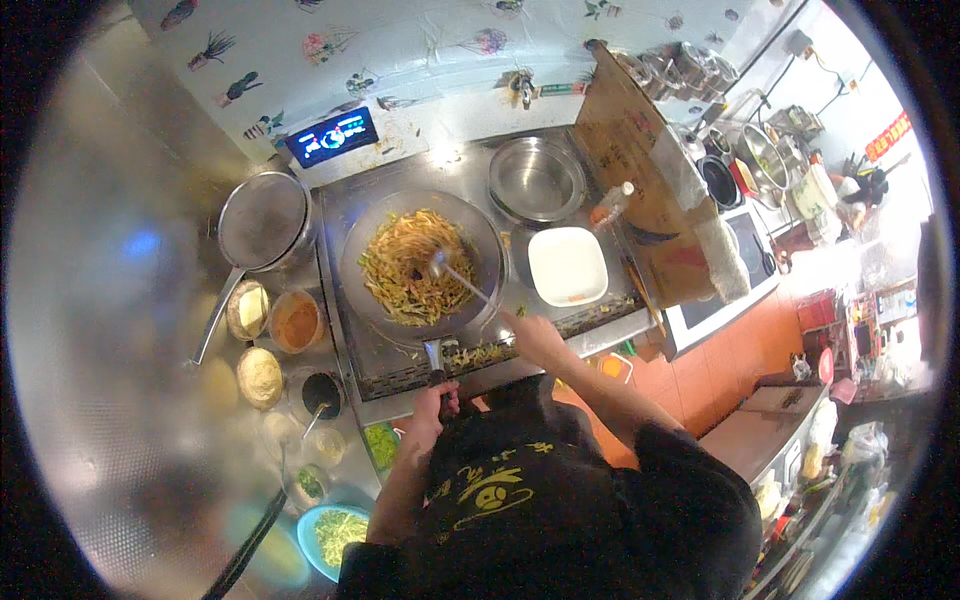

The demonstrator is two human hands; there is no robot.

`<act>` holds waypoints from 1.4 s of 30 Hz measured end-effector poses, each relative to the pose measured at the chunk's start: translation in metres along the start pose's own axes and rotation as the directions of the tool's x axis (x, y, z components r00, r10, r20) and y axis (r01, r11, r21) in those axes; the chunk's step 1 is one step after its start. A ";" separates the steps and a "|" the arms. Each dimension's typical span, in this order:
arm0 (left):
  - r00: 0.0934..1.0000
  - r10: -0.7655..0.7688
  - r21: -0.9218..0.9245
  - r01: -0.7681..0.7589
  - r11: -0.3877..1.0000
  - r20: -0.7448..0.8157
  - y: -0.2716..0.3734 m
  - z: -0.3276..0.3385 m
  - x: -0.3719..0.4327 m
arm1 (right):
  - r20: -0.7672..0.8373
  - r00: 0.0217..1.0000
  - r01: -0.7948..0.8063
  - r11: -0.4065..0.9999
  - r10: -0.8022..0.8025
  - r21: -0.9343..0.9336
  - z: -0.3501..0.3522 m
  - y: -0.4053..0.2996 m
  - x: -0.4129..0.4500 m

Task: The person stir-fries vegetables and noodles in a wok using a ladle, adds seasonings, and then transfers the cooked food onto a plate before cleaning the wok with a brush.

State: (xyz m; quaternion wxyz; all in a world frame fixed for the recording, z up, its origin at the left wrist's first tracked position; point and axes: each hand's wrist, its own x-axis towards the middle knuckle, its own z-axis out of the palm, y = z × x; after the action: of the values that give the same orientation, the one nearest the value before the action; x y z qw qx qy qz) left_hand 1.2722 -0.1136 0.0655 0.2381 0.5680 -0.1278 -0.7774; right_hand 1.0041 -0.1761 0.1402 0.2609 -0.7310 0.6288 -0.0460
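Note:
Before me on the stove stands a wok [360,262] with fried noodles [420,300] and shredded vegetables in it. My left hand [437,409] is closed around the wok's handle [436,364] at the near side. A metal ladle [469,286] runs from my right hand [534,341], which grips its shaft, into the wok, where its bowl rests among the noodles. Right of the wok sits a white square plate [568,267], with stacked steel bowls [537,181] behind it.
A strainer [264,221] lies over a pot at the left. Nearer are tubs of seasoning [296,321], a dark sauce [321,394] with a spoon, and a blue bowl of shreds [337,536]. A cardboard sheet [637,165] and a bottle [613,204] stand at the right. Farther right is a person [862,191].

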 end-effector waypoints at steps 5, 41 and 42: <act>0.976 0.078 -0.127 -0.053 0.991 0.204 -0.016 -0.011 0.023 | 0.036 0.988 0.151 0.988 -0.152 0.024 0.008 -0.011 0.023; 0.995 0.025 -0.173 -0.009 0.985 0.093 0.002 -0.018 -0.005 | -0.147 0.989 0.050 0.918 0.009 0.394 0.011 -0.029 0.064; 0.998 0.044 -0.097 -0.040 0.995 0.042 0.000 -0.017 -0.008 | -0.052 0.985 -0.085 0.719 0.166 0.690 0.006 -0.030 0.063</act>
State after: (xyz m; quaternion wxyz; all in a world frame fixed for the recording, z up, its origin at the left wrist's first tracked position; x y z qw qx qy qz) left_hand 1.2898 -0.1087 0.0670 0.2783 0.5359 -0.1075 -0.7898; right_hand 1.0461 -0.2311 0.1320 0.4793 -0.5352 0.6290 -0.2970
